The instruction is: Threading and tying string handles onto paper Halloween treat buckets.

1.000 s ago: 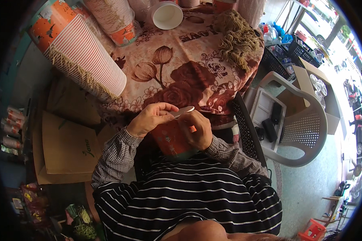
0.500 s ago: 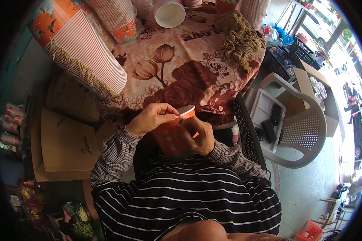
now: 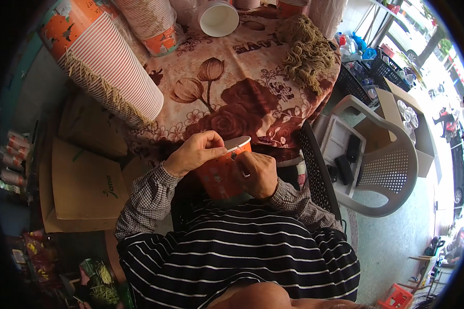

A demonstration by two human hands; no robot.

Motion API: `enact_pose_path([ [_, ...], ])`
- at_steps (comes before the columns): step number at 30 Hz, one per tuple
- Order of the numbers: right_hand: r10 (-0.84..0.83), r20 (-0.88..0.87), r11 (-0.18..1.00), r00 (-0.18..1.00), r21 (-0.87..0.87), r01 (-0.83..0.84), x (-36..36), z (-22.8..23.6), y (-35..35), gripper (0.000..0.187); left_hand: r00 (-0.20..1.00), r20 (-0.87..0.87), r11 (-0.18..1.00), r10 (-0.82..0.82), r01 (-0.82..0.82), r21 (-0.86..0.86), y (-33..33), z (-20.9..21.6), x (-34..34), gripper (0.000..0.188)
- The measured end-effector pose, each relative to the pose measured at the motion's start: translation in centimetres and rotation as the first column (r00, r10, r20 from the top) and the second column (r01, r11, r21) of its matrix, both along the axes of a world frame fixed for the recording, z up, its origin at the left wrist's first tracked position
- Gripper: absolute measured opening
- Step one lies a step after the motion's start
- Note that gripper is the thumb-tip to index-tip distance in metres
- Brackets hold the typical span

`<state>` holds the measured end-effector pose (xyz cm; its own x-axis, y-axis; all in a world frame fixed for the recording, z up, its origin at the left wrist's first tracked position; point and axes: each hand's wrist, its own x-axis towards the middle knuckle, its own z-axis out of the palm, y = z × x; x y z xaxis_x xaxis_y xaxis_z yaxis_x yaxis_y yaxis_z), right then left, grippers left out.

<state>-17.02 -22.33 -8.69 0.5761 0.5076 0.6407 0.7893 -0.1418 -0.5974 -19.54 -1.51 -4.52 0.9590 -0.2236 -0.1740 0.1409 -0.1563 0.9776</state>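
Broadest is the patterned tablecloth (image 3: 175,116), spread from the centre up to twelve o'clock, its place much as it was a second ago. The black-and-white striped top (image 3: 237,247) fills six o'clock. A pale plastic chair (image 3: 386,177) stands at three o'clock, well apart from the hands. The tall stack of nested cups (image 3: 121,69) leans at ten o'clock, tan fringe along its lower side, and a cardboard box (image 3: 85,183) sits below it near half past eight. The pile of tan cord (image 3: 309,59) lies on the cloth at one o'clock. The orange cup (image 3: 216,177) is just off centre toward seven o'clock, tilted, mouth up, between both hands and in front of the striped top; more of its white rim and orange side shows than a second ago. The left hand (image 3: 193,153), at the cup's ten o'clock, has thumb and forefinger closed on the rim. The right hand (image 3: 259,174), at its three o'clock, has come lower and farther from the left fingertips; its fingers curl inward beside the cup's wall, and I cannot tell whether they grip anything.
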Motion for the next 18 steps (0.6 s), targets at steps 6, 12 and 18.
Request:
enact_pose_path([
  [6,-0.044,0.106,0.997,0.993,-0.058,0.051,0.05,-0.06,0.20,0.014,1.000,-0.018,1.000,-0.013,0.013,-0.001,-0.35,0.20,-0.05,0.014],
  [12,-0.048,0.133,0.994,0.990,-0.089,0.060,-0.23,0.67,0.17,0.015,0.999,-0.033,0.999,-0.034,0.034,0.006,-0.51,0.38,0.00,0.016],
  [18,-0.048,0.119,0.991,0.992,-0.117,0.062,-0.03,0.69,0.20,0.018,0.997,-0.057,0.997,-0.058,0.054,-0.062,-0.53,0.70,-0.08,0.022],
])
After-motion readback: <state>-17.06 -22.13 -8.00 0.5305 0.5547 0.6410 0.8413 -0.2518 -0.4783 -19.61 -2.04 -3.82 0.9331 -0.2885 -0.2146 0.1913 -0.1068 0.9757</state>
